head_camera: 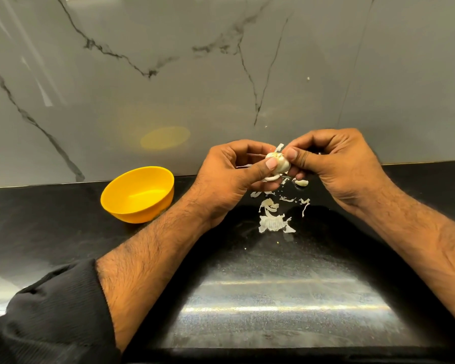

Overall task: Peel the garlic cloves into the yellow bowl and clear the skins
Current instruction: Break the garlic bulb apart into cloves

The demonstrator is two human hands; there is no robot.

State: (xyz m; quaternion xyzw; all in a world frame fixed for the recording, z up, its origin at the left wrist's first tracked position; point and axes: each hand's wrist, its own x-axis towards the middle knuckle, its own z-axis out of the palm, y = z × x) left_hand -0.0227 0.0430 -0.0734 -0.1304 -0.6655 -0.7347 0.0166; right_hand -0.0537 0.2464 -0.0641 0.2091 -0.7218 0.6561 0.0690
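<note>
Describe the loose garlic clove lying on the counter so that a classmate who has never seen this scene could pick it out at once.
Start at the black countertop along the marble wall, then go to the right hand working the garlic bulb. Just below that hand's fingers lies the loose garlic clove. It is plump, curved and solid, unlike the thin, papery garlic skins scattered nearer the person.

A black ribbed sleeve (pixel 55 311) is pushed up the left forearm; the right forearm is bare.
</note>
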